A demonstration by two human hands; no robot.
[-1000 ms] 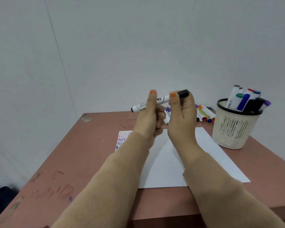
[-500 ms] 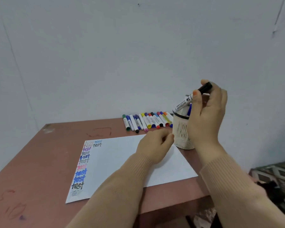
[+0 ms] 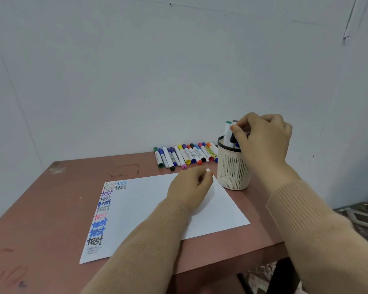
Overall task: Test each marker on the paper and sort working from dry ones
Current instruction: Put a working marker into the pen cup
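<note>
Reddish table [image 3: 51, 209], grey wall [image 3: 136, 81]. Right hand [image 3: 263, 139] centre right, fingers pinching black-capped marker [image 3: 233, 138] in pen cup [image 3: 232, 172]; left hand [image 3: 189, 187] loosely curled on paper [image 3: 147, 209].

Reddish-brown table [image 3: 51, 198] with white paper [image 3: 147, 209], row of capped markers [image 3: 185, 155], slotted cream cup [image 3: 232, 170].

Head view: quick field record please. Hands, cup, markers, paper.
right hand: over the cup, fingers pinching a dark marker that stands in it
left hand: rests on the paper, loosely curled, holds nothing
cup contents: several markers, upright
marker row: capped, side by side on the table behind the paper
paper marks: "test" in many colours down the left edge, some faint
</note>
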